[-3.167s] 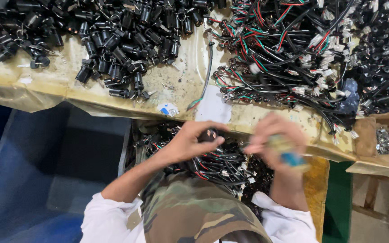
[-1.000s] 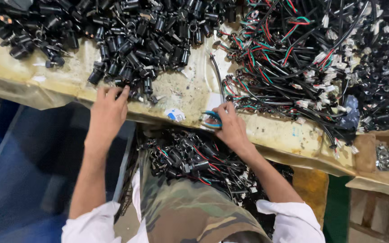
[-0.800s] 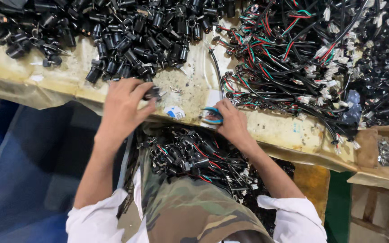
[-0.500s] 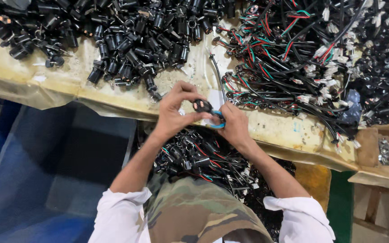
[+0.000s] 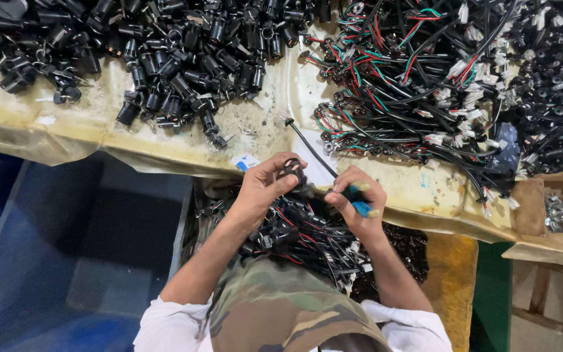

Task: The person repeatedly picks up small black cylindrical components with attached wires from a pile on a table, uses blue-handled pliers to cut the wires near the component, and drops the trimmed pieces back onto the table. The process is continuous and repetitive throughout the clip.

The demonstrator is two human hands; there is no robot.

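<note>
Left hand (image 5: 263, 189) pinches black socket (image 5: 292, 171) beyond table edge (image 5: 164, 153).

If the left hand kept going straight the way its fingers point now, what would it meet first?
The left hand, pinching a black socket, points toward the right hand. It would likely meet that hand's fingers and its blue-handled tool first, though depth is unclear.

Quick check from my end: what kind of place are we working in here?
Probably a small electrical assembly workshop. A worn, stained bench carries a heap of black cylindrical sockets and tangled wire harnesses. The left hand holds a black socket; the right hand grips a blue-handled tool.
</note>
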